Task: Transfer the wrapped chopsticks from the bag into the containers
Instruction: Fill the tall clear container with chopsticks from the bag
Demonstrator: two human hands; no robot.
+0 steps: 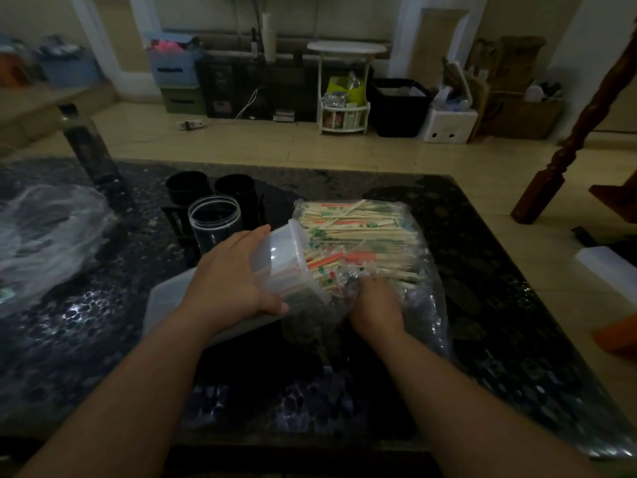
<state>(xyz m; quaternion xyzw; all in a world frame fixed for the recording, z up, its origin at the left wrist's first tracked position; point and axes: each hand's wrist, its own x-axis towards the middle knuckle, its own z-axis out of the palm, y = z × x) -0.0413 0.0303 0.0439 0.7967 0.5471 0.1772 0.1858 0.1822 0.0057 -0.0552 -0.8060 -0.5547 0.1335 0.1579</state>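
Our left hand (231, 277) is gripping a translucent round plastic tub (286, 257), tilting it toward the clear plastic bag (424, 305); our right hand (375, 305) is resting inside, grasp hidden. The paper-wrapped wooden chopsticks (358, 229) lying there are looking light, stiff, slippery; we are favouring mid-length bundling.

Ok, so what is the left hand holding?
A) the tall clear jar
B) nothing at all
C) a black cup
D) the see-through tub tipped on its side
D: the left hand has its fingers and thumb wrapped around the see-through tub, which is tipped with its open mouth toward the bag of chopsticks.
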